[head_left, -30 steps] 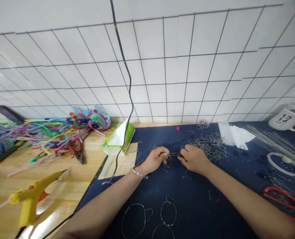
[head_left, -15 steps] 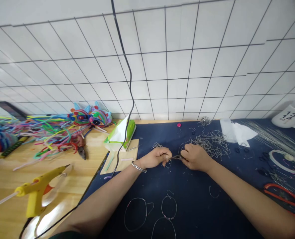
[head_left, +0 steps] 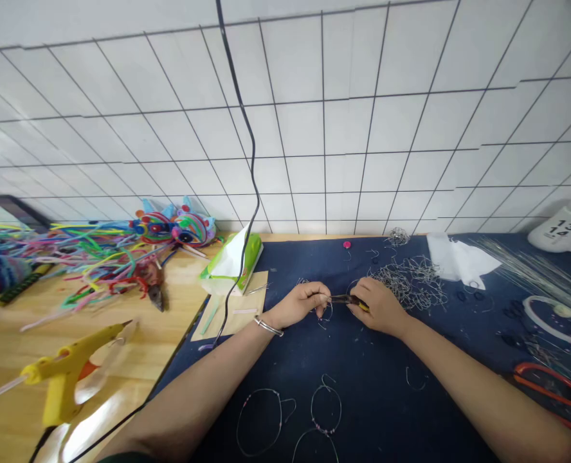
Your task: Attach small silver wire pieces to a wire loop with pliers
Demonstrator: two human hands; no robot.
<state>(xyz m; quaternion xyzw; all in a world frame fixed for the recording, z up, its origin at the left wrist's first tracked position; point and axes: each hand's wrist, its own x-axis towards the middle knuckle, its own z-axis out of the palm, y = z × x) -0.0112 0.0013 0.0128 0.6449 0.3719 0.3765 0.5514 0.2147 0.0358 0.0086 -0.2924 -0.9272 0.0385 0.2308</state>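
Both hands rest on a dark blue cloth (head_left: 362,386). My right hand (head_left: 382,305) is closed round small pliers (head_left: 346,299) with yellow on the handle, jaws pointing left. My left hand (head_left: 302,303) is pinched on a thin wire piece (head_left: 326,313) at the jaw tips. A silver bangle (head_left: 268,326) circles my left wrist. Just behind my right hand lies a tangled heap of wire pieces (head_left: 411,283). Three beaded wire loops (head_left: 326,402) lie on the cloth nearer me.
A yellow glue gun (head_left: 63,379) stands on the wooden table at left, beyond it colourful pipe cleaners (head_left: 83,257) and cutters (head_left: 155,292). A green tissue pack (head_left: 230,260), black hanging cable (head_left: 249,161), white mug (head_left: 562,228), white paper (head_left: 459,257) and red-handled tool (head_left: 550,386) surround the cloth.
The view shifted slightly. Both hands stayed together at the pliers' tip with small adjustments; my right hand turned a little, showing the yellow handle.
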